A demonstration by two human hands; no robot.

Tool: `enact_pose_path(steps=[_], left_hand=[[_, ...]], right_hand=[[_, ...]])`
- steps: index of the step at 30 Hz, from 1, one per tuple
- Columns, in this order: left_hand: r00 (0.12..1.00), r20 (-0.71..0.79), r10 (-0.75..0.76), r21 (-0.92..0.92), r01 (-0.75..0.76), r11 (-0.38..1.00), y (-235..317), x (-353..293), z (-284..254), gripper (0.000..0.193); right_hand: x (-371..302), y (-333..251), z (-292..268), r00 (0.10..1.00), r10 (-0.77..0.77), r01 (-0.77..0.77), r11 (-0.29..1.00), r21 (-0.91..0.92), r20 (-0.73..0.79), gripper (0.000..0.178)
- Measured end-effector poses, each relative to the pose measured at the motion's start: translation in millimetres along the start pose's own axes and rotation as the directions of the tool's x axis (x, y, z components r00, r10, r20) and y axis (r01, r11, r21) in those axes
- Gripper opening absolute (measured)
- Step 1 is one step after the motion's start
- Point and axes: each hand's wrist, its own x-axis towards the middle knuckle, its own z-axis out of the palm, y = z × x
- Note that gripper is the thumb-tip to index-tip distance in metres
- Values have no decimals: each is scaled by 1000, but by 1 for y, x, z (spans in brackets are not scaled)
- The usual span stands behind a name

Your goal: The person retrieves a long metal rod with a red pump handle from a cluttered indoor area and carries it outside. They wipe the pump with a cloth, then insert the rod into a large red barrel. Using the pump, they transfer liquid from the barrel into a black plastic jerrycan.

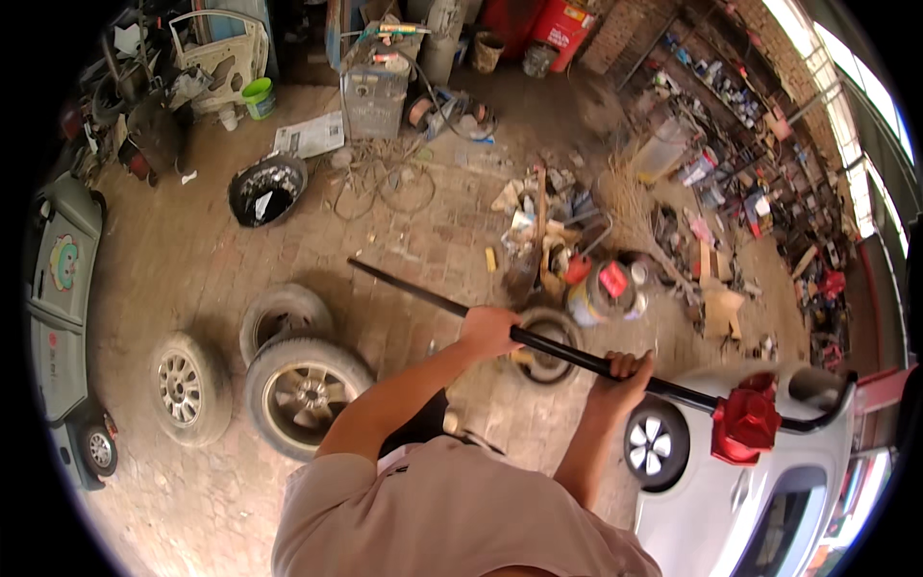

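Note:
A long black bar [567,353] slants across in front of me, from the upper left down to the right. My left hand [488,332] is closed round its middle. Further to the right, my right hand [621,380] grips the same bar, fingers curled over it. A bulky red metal head [747,420] sits near the bar's right end, and a bent black end pokes out beyond it. The bar is held above the floor, and its thinner left end touches nothing. Below it, a tire [546,373] lies on the floor, partly hidden by the bar and my left hand.
Several wheels lie at the left, among them a silver-rimmed wheel [310,396] and a spoked wheel [183,388]. A silver car [711,500] stands close on the right, another car [62,317] far left. Ahead are a black tub [269,188], loose cable, a drum [601,293] and scrap piles.

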Motion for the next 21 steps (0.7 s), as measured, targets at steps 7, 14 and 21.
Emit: enact_pose_path(steps=[7,14,21], left_hand=[[997,60,-55,57,52,997,-124,210,-26,29],[963,251,101,-96,-79,992,-182,426,-75,28],[944,294,151,-249,-76,965,-258,628,-41,29]], right_hand=[[185,104,111,959,16,57,967,-250,282,28],[359,128,213,871,-261,190,960,205,416,40],[522,200,287,899,-224,182,973,144,376,46]])
